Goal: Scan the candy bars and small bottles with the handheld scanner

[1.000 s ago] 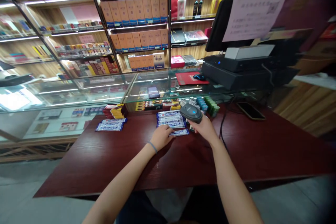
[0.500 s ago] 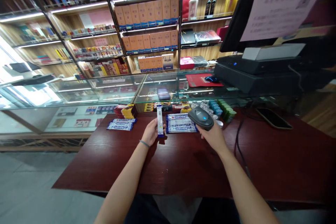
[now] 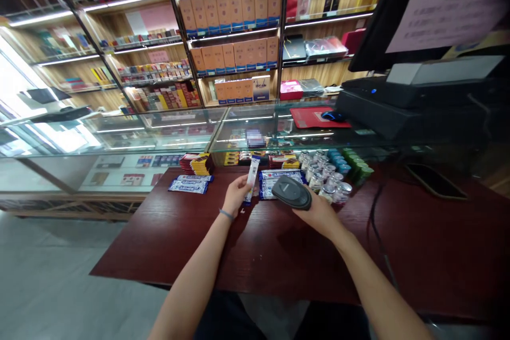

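Observation:
My left hand is closed on a slim blue-and-white wrapped snack bar, held upright above the table with its barcode side showing. In my right hand is a dark grey barcode scanner, its head pointing left toward the bar. Behind the scanner lies a row of similar wrapped bars, partly covered by it. A smaller pile of the same bars rests to the left of my left hand. My right fingers are mostly hidden behind the scanner.
Several small jars with metallic lids stand right of the bars, beside green cans. Stacked red and yellow packs sit at the back left. A phone and a black cable lie on the right. A glass counter borders the far edge.
The snack bar has tilted, its top now leaning right. The scanner has come down and left relative to the jars, uncovering more of them. The whole view has shifted slightly.

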Tool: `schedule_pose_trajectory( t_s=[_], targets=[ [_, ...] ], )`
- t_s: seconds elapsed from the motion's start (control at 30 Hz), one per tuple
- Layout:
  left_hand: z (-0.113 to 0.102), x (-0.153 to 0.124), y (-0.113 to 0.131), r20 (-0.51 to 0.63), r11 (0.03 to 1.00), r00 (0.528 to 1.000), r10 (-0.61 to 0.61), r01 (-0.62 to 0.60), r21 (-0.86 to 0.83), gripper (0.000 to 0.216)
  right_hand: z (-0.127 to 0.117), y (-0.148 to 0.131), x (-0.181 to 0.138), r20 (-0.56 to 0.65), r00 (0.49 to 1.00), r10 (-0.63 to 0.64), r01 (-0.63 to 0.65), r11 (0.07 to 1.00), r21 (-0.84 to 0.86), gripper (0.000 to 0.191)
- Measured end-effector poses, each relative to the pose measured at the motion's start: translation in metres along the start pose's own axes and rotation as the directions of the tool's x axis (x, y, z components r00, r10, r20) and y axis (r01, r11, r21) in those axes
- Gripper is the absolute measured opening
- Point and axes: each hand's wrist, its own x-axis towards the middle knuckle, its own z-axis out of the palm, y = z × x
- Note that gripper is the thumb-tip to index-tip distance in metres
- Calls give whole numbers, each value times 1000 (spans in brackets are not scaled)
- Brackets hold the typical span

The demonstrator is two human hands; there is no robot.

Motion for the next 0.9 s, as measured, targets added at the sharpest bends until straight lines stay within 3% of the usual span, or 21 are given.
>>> schedule_pose_trajectory(
  t_s=[0.23, 0.37, 0.5, 0.6, 0.77, 0.9],
  targets=[
    [-3, 7, -8, -67, 1000, 998, 1, -2, -20, 50, -1, 1, 1, -15, 1000, 9, -9, 1000, 13, 45],
    [-18, 11, 9, -152, 940, 956, 251, -203, 275, 33, 1, 9, 4, -60, 998, -4, 3, 1000, -2, 51],
    [-54, 5, 41, -134, 721, 873, 469, -291, 629, 25, 2, 16, 7, -72, 997, -35, 36, 999, 12, 48],
    [-97, -4, 53, -57, 477, 838, 543, -253, 842, 25, 3, 18, 7, -90, 994, -54, 55, 998, 10, 49],
    [-174, -12, 41, 8, 172, 855, 519, -113, 979, 26, 4, 17, 5, -114, 992, -52, 55, 998, 19, 54],
    [-208, -11, 27, 88, 60, 879, 469, -131, 990, 27, 4, 20, 7, -126, 991, -48, 51, 998, 24, 47]
  ],
)
